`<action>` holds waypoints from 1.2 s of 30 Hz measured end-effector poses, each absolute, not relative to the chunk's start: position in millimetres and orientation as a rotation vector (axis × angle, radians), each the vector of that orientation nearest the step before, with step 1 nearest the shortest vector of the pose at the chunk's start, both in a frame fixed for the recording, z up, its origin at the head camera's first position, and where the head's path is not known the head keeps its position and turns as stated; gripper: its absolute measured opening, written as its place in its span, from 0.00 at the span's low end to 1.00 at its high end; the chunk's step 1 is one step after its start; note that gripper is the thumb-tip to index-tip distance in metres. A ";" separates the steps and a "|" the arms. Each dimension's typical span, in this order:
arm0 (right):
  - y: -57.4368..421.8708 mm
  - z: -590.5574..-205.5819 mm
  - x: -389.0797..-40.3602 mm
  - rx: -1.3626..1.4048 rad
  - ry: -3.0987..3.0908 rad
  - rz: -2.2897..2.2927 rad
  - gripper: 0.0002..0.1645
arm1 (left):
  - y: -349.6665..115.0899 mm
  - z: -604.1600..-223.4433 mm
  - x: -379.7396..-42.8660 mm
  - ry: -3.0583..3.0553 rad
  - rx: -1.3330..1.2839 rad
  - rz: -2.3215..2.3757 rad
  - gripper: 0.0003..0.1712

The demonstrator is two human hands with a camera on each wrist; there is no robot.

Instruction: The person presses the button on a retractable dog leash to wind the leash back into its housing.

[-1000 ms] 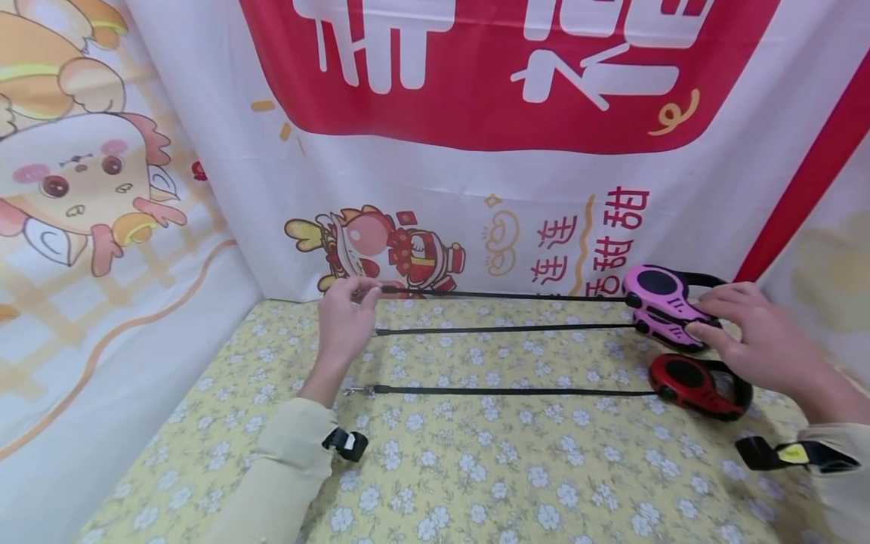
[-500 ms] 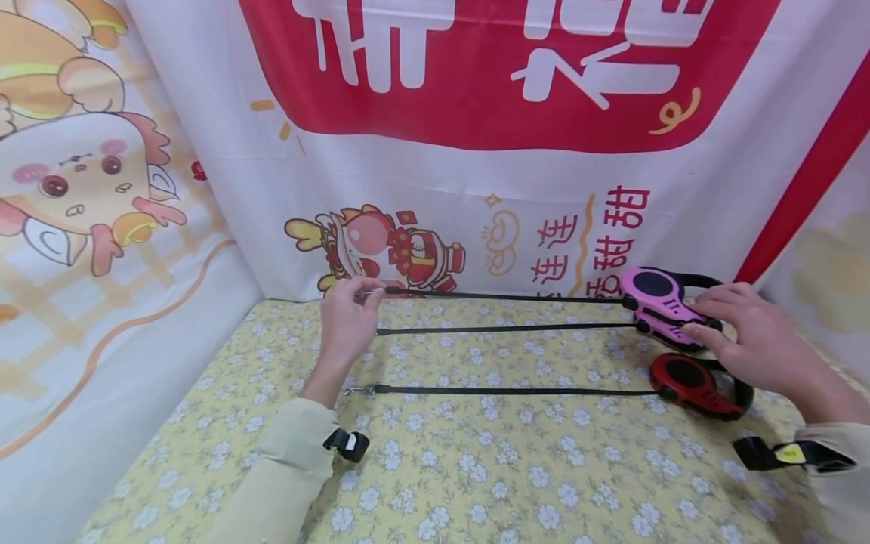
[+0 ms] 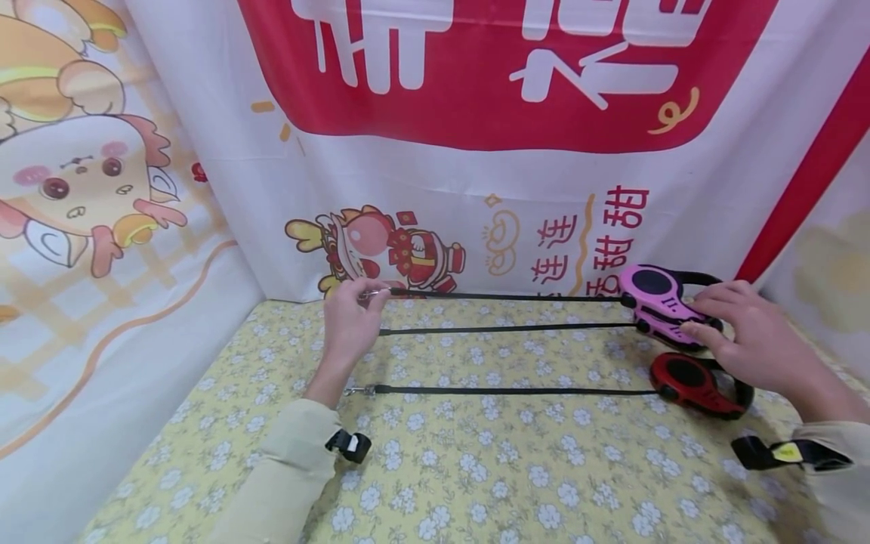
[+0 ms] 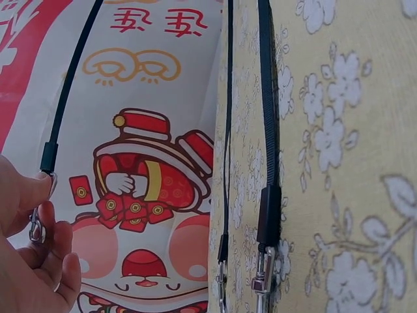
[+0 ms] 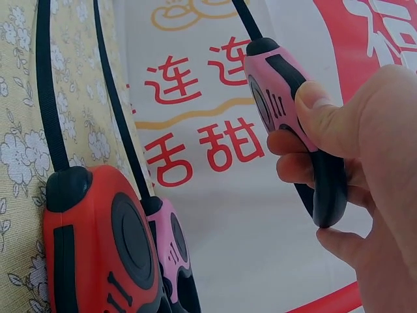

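Observation:
Raised at the back is a pink and black retractable dog leash [image 3: 651,284]. My right hand [image 3: 757,336] grips its handle, thumb on the near side and fingers curled round the black loop in the right wrist view. My left hand [image 3: 351,321] pinches the metal clip [image 4: 37,228] at the far end of its black cord [image 3: 510,297], which runs straight between both hands. Below it, a second pink leash [image 5: 172,238] lies on the table, partly covered in the head view. A red leash [image 3: 686,378] lies nearest me, its cord stretched leftward to a metal clip [image 3: 360,391].
A yellow floral cloth [image 3: 476,468] covers the table. White printed fabric [image 3: 544,174] hangs right behind the leashes, and another printed sheet [image 3: 88,249] hangs at the left. In the left wrist view, the second pink leash's clip [image 4: 221,280] lies beside the red one's.
My left hand has shifted slightly to the right with the clip, and more of the clip's metal shows. The held leash has moved slightly left. Both leashes on the table have stayed put.

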State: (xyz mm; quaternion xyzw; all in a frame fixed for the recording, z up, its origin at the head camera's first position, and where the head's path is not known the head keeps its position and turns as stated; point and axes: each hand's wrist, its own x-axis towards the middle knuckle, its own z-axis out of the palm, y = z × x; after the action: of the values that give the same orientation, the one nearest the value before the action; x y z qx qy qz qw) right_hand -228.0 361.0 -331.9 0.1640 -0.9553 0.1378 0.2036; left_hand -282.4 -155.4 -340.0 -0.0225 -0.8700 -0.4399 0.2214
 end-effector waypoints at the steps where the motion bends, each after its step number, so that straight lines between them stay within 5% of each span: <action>1: 360.7 -331.7 -228.0 0.458 -2.665 0.384 0.24 | -155.7 -340.1 -282.1 -2.404 -0.068 -1.212 0.10; 36: 354.9 -337.4 -231.3 0.483 -2.681 0.390 0.20 | -151.1 -340.0 -280.1 -2.465 -0.099 -1.234 0.12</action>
State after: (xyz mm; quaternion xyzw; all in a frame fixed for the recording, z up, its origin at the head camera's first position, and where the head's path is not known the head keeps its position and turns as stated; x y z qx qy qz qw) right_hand -231.3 354.9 -337.4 0.1723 -0.9558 0.1391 0.1936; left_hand -280.1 -151.1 -340.0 -0.0352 -0.8773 -0.4391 0.1905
